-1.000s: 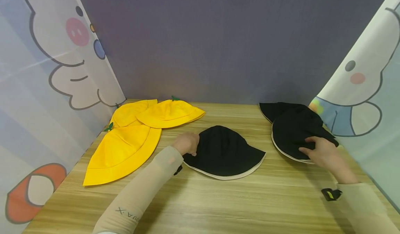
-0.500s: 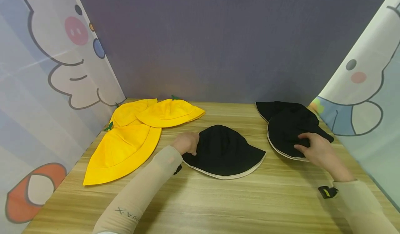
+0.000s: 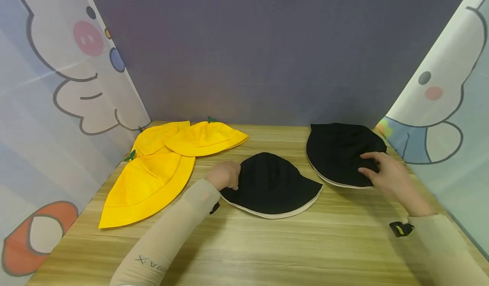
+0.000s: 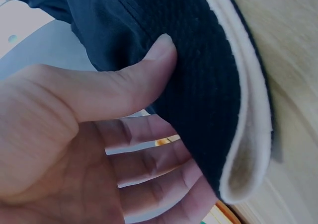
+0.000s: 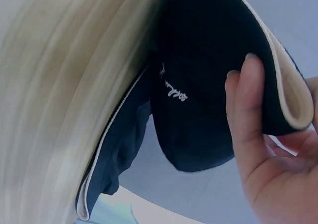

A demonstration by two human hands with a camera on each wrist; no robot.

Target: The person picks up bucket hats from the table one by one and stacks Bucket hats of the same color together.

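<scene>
A black bucket hat (image 3: 269,184) with a cream-edged brim lies folded flat mid-table. My left hand (image 3: 225,175) pinches its left brim; in the left wrist view the thumb (image 4: 119,85) presses the dark cloth with fingers behind. At the right, my right hand (image 3: 391,179) grips the brim of a second black hat (image 3: 336,161), slightly raised. Pale script (image 5: 176,91) marks this hat in the right wrist view. Beneath and behind it lies another black hat (image 5: 124,139), mostly hidden in the head view.
Several yellow hats with green sprouts overlap at the left: a front hat (image 3: 147,188), a back hat (image 3: 206,137) and one behind (image 3: 153,137). The wooden table (image 3: 267,252) meets a grey back panel (image 3: 275,52); cartoon-printed sheets (image 3: 30,150) stand at both sides.
My right hand has moved left and back with its black hat, which now covers more of the black hat behind. The left hand keeps its hold; the view shifts slightly.
</scene>
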